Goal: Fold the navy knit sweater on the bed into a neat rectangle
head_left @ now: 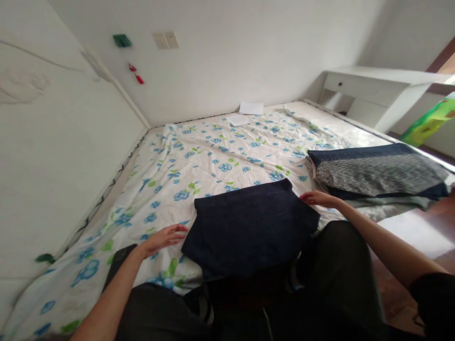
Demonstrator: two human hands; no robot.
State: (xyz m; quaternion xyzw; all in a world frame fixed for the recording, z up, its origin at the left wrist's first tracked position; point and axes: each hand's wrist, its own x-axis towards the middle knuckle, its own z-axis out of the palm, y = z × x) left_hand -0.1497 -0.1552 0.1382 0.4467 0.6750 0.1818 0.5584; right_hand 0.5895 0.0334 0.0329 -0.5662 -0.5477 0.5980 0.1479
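Note:
A folded dark navy cloth [249, 225] lies on the flowered bed sheet [199, 156] right in front of me. My left hand [165, 238] rests flat at its left edge, fingers stretched out and touching the cloth's side. At the cloth's right corner is my right hand [317, 198], fingers extended and laid on the sheet against the fabric. Neither hand holds anything.
A stack of folded clothes [377, 177], navy and speckled grey, sits on the bed to the right. White papers [249, 111] lie at the far edge by the wall. A white desk [377, 87] stands at the far right. The white headboard [53, 142] lines the left.

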